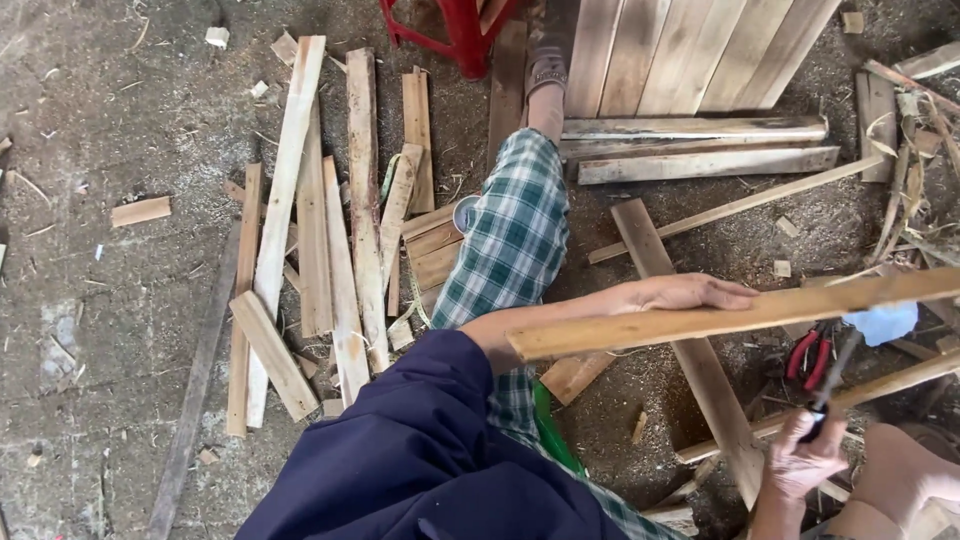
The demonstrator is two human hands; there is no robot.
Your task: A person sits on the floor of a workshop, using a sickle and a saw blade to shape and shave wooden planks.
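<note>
On the dusty floor (pixel 120 330), seen from the head camera, a person sits among scattered wood. Their left hand (pixel 685 293) lies flat with the fingers stretched out together, pressing on the top edge of a long wooden slat (pixel 740 315) that runs from the middle of the view out to the right edge, tilted slightly upward to the right. The right hand (pixel 803 460), low at the right, is curled shut around the dark handle of a hammer (pixel 835 375), whose shaft rises up toward the slat; the head is partly hidden behind a light blue scrap (pixel 882 322) just beside the slat. Red-handled pliers (pixel 808 358) lie on the floor just below the slat, near the hammer shaft. A leg in green checked trousers (pixel 512 240) stretches forward between the wood. To the left lies a loose pile of planks (pixel 330 250), and at the top right a panel of joined boards (pixel 690 50) rests by a red plastic stool (pixel 455 30).
</note>
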